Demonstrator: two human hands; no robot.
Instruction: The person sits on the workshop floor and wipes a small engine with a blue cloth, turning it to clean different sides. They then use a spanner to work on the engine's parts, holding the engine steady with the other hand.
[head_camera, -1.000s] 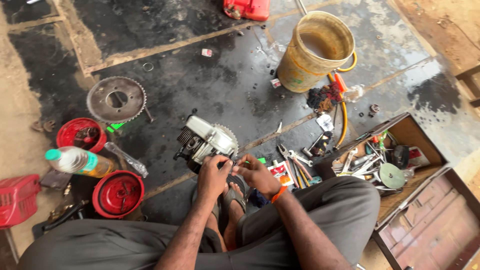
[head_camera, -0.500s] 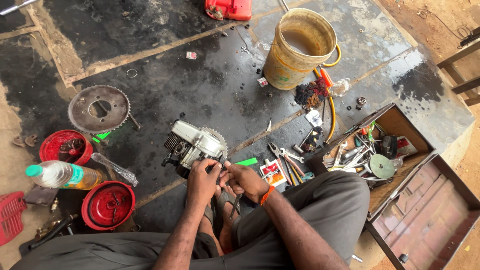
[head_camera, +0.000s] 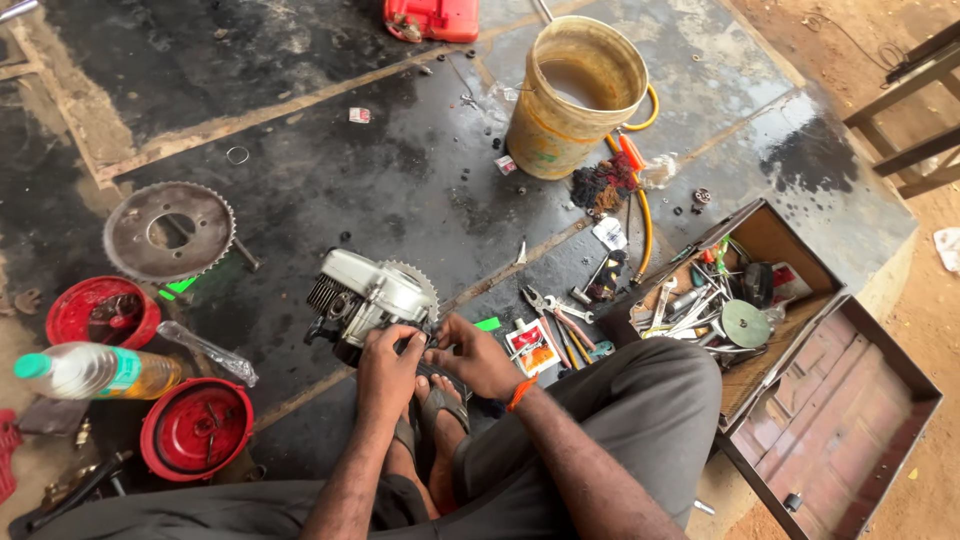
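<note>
Both hands stay on the engine (head_camera: 365, 300), which sits on the floor just in front of the feet. The left hand (head_camera: 388, 368) grips its near edge; the right hand (head_camera: 478, 355) pinches beside it. Only the view has shifted; the engine keeps its place by the sprocket (head_camera: 170, 232).

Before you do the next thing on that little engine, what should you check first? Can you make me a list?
1. Both hands on the engine: ok. The left hand and right hand meet at its near edge.
2. Engine resting on the floor: ok, it sits in front of the sandalled feet.
3. Small part between the fingers: cannot tell, the hands hide it.
4. Pliers close by: ok, just to the right of the right hand.
5. Toolbox open: ok, lid back, tools showing.
6. Bottle out of the way: ok, lying off to the left beside the red bowls.
</note>
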